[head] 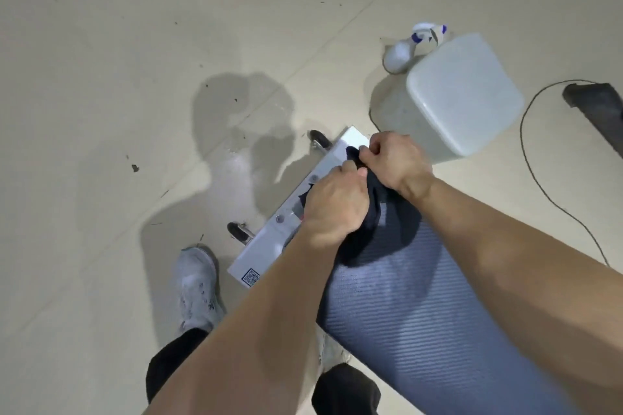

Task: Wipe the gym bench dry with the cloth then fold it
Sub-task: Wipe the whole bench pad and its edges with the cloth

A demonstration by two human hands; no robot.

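The gym bench's grey ribbed pad (421,307) runs from the lower right toward the middle, ending at a white metal base (266,246) with small black wheels. A dark cloth (367,222) lies bunched on the far end of the pad. My left hand (332,204) pinches the cloth's edge from the left side. My right hand (394,158) grips the same edge just beyond it, over the white base. Both hands are closed on the fabric and touch each other. Much of the cloth is hidden under my hands.
A white plastic container (465,91) stands on the floor beyond the bench, with a white spray bottle (408,50) lying behind it. A black cable (532,158) loops at right near a dark object (596,104). My white shoe (197,286) is left of the base.
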